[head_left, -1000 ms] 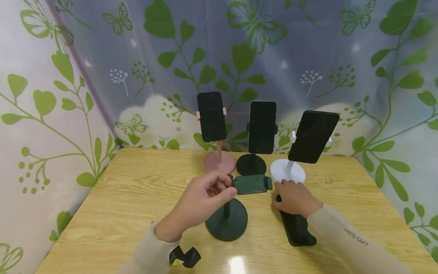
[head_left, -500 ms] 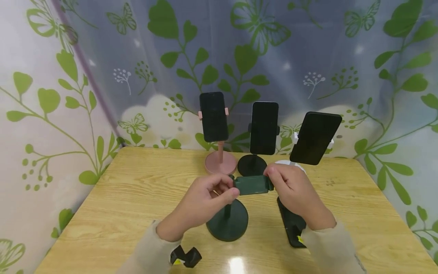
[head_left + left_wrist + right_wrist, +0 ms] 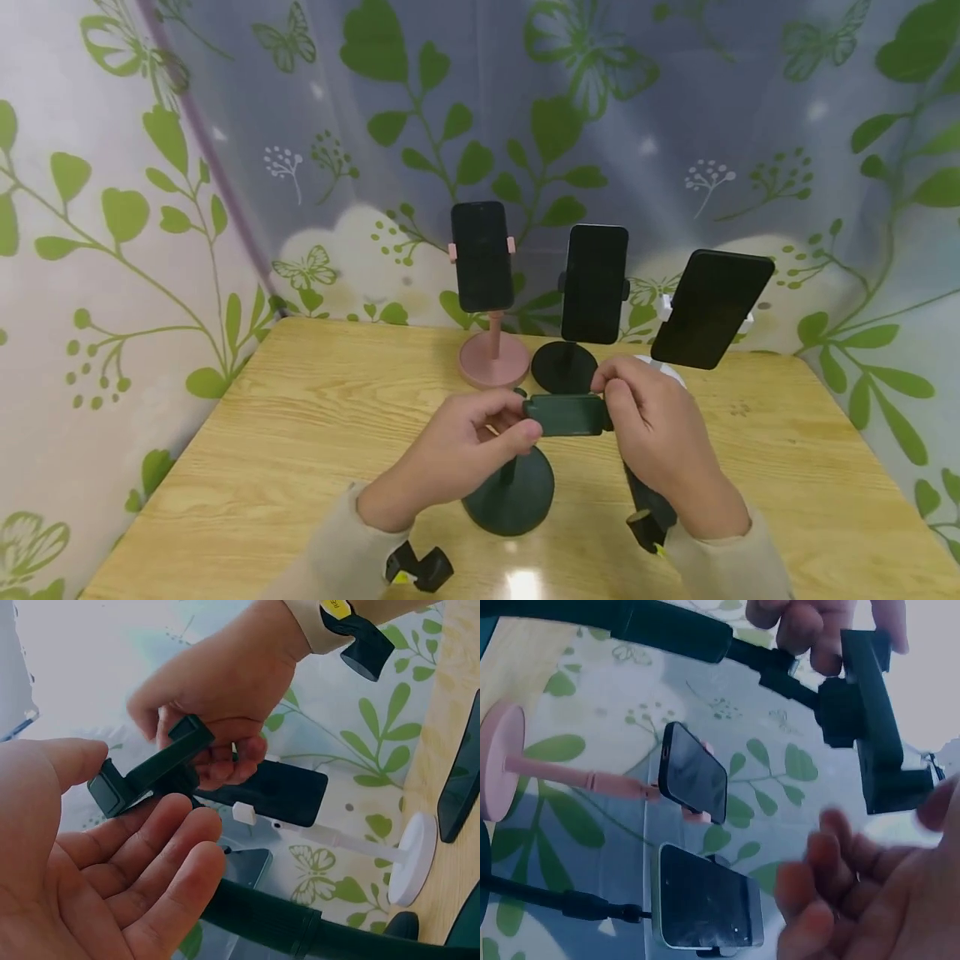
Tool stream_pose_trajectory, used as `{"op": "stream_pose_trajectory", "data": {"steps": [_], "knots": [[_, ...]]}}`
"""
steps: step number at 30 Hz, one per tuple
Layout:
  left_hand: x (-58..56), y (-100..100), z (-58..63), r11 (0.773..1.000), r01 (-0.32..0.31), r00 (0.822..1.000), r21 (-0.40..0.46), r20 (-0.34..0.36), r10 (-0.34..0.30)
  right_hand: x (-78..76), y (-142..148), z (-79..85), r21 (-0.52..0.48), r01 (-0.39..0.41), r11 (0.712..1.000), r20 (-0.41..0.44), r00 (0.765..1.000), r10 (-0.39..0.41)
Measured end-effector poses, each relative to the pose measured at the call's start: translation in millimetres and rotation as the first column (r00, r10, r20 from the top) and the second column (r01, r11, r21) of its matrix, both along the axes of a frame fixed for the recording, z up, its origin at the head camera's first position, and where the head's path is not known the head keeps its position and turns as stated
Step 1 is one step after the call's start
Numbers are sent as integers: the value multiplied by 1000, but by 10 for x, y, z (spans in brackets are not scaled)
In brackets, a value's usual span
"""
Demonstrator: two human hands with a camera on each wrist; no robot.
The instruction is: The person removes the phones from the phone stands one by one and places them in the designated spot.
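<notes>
A dark green phone stand point(image 3: 566, 415) stands on the table, its clamp lying nearly flat above the round base. My left hand point(image 3: 468, 442) pinches the clamp's left end between thumb and fingers. At the right end my right hand point(image 3: 667, 425) grips the clamp with thumb and forefinger; in the right wrist view the thumb touches the clamp's end arm, and the other fingers are loosely curled beside it. Nothing sits in the clamp. A black phone point(image 3: 651, 498) lies on the table under my right hand, partly hidden by it.
Behind are three stands holding phones: a pink stand point(image 3: 493, 360), a black stand point(image 3: 565, 367) and a white stand point(image 3: 414, 859), its base mostly hidden in the head view. A patterned curtain point(image 3: 360, 167) hangs behind the wooden table point(image 3: 300, 417).
My right hand has left the loose phone and moved up and left to the green clamp's right end. The left hand keeps its pinch. The head view has shifted slightly.
</notes>
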State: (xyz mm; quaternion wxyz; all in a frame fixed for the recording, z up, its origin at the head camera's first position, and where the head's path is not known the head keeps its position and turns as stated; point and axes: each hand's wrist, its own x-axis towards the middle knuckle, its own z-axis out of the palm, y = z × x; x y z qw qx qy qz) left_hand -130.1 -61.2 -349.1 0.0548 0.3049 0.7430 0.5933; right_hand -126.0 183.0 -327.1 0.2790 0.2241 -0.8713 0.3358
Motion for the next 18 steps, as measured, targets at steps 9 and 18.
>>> {"op": "stream_pose_trajectory", "data": {"steps": [9, 18], "knots": [[2, 12, -9, 993, 62, 995, 101, 71, -70, 89, -131, -3, -79, -23, 997, 126, 992, 33], [11, 37, -15, 979, 90, 985, 185, 130, -116, 86, -153, -19, -69, -51, 996, 63, 997, 55]]}}
